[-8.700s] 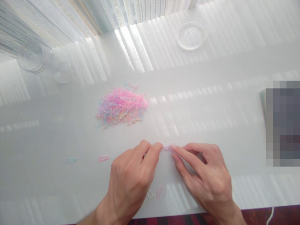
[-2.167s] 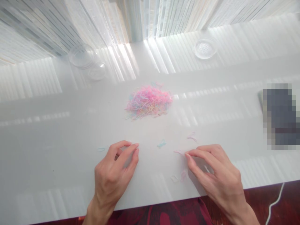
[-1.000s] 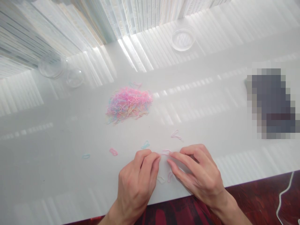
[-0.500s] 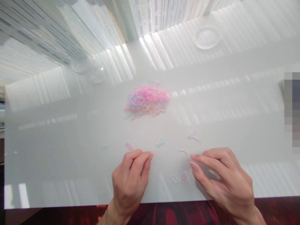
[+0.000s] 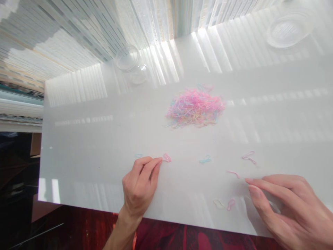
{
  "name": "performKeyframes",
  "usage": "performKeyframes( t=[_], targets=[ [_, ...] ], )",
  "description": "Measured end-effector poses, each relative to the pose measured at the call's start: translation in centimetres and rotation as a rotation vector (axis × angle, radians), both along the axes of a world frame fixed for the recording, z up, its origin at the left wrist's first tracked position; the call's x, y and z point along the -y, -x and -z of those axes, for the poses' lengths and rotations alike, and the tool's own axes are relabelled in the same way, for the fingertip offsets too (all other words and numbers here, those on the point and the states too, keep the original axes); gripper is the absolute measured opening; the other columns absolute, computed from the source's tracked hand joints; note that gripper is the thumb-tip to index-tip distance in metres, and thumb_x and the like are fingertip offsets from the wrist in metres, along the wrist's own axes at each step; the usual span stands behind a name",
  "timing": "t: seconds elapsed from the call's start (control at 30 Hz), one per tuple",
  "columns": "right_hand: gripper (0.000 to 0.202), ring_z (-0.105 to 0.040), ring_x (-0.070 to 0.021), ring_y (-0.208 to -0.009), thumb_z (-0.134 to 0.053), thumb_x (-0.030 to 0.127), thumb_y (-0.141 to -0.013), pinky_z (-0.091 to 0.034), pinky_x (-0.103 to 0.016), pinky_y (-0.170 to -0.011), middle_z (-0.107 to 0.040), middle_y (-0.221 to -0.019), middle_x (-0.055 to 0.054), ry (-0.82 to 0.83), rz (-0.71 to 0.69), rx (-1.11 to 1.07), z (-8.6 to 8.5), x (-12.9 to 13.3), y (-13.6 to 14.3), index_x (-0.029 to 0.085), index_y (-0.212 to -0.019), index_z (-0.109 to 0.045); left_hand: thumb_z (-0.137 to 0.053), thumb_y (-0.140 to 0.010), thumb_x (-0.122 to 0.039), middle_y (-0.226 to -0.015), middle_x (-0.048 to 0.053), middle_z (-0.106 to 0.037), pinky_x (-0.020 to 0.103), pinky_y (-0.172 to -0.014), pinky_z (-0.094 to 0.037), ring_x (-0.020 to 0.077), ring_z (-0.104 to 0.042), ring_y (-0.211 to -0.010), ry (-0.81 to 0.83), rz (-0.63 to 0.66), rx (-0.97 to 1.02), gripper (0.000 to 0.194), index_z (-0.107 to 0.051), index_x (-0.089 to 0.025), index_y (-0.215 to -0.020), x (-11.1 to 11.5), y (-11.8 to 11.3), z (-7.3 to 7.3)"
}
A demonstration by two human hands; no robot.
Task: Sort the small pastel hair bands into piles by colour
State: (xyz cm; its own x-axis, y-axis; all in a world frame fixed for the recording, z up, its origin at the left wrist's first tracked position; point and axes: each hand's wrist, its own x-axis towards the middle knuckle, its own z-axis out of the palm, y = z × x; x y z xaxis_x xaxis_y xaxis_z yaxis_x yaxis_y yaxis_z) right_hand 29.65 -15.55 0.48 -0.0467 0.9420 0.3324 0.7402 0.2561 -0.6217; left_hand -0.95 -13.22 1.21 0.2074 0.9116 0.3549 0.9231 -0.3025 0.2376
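My left hand [image 5: 142,182] is pinched, its fingertips right at a pink rubber band [image 5: 167,158] lying on the white table [image 5: 85,149]. What it holds, if anything, is too small to make out. My right hand [image 5: 283,201] rests low over the table with thumb and forefinger slightly apart, just right of a thin pink band [image 5: 233,173]. Between the hands lies a blue band [image 5: 205,159]. Nearer me are a pale yellowish band [image 5: 219,204] and a mauve one [image 5: 230,204]. Beyond the hands sits a heap of pastel rubber bands [image 5: 195,107].
Further pink bands [image 5: 249,157] lie above my right hand, and a light blue band [image 5: 138,155] is beyond my left. Two clear round containers [image 5: 127,58] stand at the back left, a clear dish [image 5: 284,31] at the back right. Striped curtains [image 5: 148,21] hang along the far edge.
My view has swung left, so the table sits further right in the picture. My left hand has moved left across the table to the pink band. My right hand stays beside the thin pink band.
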Motion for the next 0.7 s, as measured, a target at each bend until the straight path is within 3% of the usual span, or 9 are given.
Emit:
performKeyframes(
  t=[0.27,0.4,0.57,0.7],
  targets=[
    [0.011,-0.061,-0.0128,-0.07,-0.074,0.008,-0.088,-0.047,-0.029,-0.065,-0.066,-0.082,0.0,0.011,0.004,0.0,-0.2,-0.1,0.2,0.019,-0.089,-0.072,-0.073,-0.089,-0.005,-0.089,0.003,-0.07,0.019,-0.066,-0.054,0.0094,-0.068,-0.071,-0.012,-0.005,-0.011,0.016,-0.072,-0.015,-0.101,0.2,0.3,-0.1],
    [0.014,-0.061,-0.0128,-0.068,-0.074,0.006,-0.086,-0.047,-0.029,-0.062,-0.065,-0.081,0.0,-0.014,-0.013,-0.022,0.0,-0.1,-0.1,0.02,-0.09,-0.073,-0.073,-0.089,-0.004,-0.087,0.003,-0.069,0.019,-0.065,-0.054,0.009,-0.068,-0.069,-0.04,0.017,0.013,0.016,-0.072,-0.015,-0.1,-0.1,-0.8,-0.5],
    [0.022,-0.062,-0.0144,-0.069,-0.071,0.003,-0.085,-0.049,-0.028,-0.059,-0.066,-0.082,-0.001,-0.04,0.069,-0.059,0.1,-0.1,0.0,0.021,-0.098,-0.074,-0.071,-0.09,-0.005,-0.085,0.002,-0.069,0.022,-0.062,-0.051,0.0094,-0.064,-0.065,-0.039,0.195,0.134,0.016,-0.072,-0.015,-0.102,-1.1,-6.1,-1.5],
    [0.025,-0.064,-0.017,-0.073,-0.069,0.003,-0.086,-0.052,-0.032,-0.065,-0.068,-0.084,-0.002,-0.06,0.203,-0.023,-0.2,-0.3,0.0,0.022,-0.101,-0.073,-0.065,-0.095,-0.009,-0.088,0.003,-0.071,0.024,-0.059,-0.047,0.0107,-0.062,-0.065,0.093,0.336,0.218,0.019,-0.07,-0.017,-0.112,-2.1,-11.3,-2.2]
  ],
)
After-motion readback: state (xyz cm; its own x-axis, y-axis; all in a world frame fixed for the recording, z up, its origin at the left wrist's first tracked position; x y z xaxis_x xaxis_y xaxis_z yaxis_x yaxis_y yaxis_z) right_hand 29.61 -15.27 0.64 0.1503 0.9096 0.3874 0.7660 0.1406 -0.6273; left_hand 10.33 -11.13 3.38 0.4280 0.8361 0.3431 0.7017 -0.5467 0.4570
